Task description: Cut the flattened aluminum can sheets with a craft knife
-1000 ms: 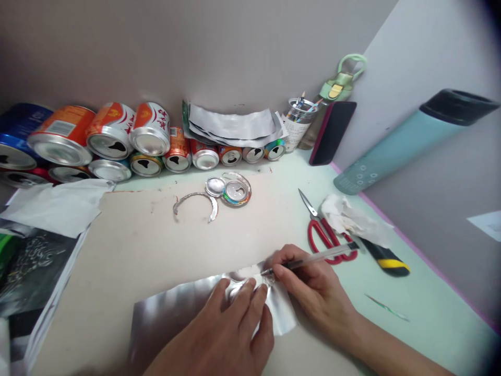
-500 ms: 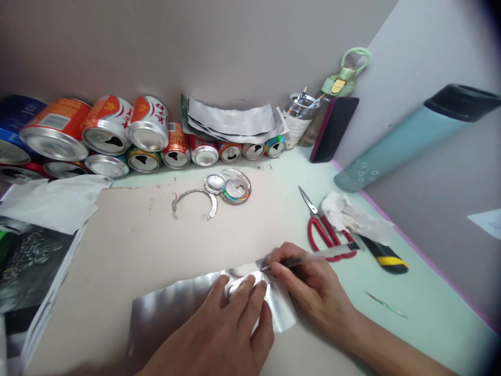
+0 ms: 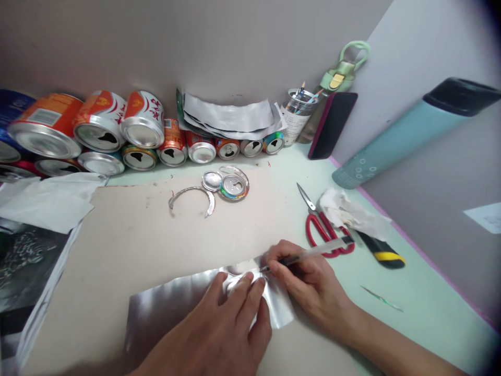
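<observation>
A shiny metal sheet [image 3: 168, 300] lies on the beige work surface near the front. My left hand [image 3: 223, 318] rests on it with the fingers spread, pressing over a round silver piece [image 3: 234, 284] that is mostly hidden beneath the fingertips. My right hand [image 3: 305, 287] grips a clear pen [image 3: 313, 251], its dark tip touching the sheet just right of the left fingertips. Behind the hands lie a curved metal strip [image 3: 191, 192] and cut can ends [image 3: 234, 186].
Cans [image 3: 141, 120] line the back wall, with metal sheets [image 3: 229, 112] on top. Right are red-handled scissors [image 3: 323, 235], crumpled tissue [image 3: 344, 211], a black-yellow handle [image 3: 387, 256], a thin green tool [image 3: 381, 298], a phone [image 3: 332, 125] and a blue bottle [image 3: 407, 136].
The whole view has shifted slightly, so things appear a little further left and up. Both hands keep nearly the same places on the sheet, and the pen remains held.
</observation>
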### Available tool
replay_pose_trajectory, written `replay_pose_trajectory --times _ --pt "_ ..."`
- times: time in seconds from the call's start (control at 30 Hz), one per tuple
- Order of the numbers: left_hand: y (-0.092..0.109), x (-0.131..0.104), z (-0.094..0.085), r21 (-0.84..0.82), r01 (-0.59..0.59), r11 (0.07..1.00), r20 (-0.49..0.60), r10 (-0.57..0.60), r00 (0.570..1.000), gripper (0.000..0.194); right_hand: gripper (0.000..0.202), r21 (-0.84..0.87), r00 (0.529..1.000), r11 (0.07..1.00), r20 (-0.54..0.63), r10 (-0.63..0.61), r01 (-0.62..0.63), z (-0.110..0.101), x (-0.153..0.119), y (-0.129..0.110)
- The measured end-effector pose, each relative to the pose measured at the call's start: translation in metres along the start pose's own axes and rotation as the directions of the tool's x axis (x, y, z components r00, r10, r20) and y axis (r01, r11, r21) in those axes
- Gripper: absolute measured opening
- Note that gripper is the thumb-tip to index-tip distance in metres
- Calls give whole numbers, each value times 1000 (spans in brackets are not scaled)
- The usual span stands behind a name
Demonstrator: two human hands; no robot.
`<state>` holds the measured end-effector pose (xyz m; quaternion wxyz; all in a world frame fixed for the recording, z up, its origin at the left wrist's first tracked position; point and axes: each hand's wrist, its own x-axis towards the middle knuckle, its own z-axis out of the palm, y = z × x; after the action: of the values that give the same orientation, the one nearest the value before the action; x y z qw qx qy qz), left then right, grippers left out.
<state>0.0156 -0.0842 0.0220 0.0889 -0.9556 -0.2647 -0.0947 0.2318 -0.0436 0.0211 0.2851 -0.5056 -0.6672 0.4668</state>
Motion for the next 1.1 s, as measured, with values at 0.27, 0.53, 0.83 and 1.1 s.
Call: replay_pose_trajectory --times 0.27,0.53,0.83,1.1 --pt "-2 0 -3 -1 -9 1000 6 9 1000 34 24 -33 1000 999 -18 -18 17 0 -2 -2" --pt "-1 3 -2 12 2 1000 -31 -2 1000 34 24 -56 998 997 -23 -59 58 0 -3 0" --pt "0 2 -3 27 15 1000 8 -15 1000 35 23 -64 993 992 -43 -107 104 0 -2 5" --pt "1 -2 -4 27 -9 1000 40 8 999 32 21 -52 992 992 -53 -116 114 1 -3 5"
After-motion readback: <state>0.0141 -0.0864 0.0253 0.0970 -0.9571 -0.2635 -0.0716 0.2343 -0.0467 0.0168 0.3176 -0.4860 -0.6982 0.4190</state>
